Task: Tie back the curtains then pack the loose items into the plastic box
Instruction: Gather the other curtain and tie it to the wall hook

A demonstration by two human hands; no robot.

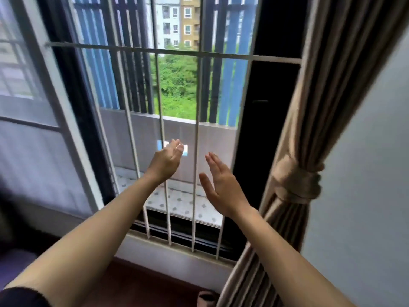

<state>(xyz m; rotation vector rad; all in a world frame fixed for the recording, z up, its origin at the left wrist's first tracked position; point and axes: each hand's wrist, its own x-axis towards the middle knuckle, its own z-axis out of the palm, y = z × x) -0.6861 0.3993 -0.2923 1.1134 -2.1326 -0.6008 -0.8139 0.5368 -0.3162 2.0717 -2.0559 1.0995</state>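
Curtain [332,85] hangs right of the window, gathered and bound by a knotted tie-back [296,180]. Left hand [166,160] and right hand [221,185] hover before the grille [197,129], fingers [213,161] straight, holding nothing. Best check that the knot is snug, then look for the plastic box, which is out of view.

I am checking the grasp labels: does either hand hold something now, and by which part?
Nothing is held. The left hand and the right hand are open before the white metal window bars.
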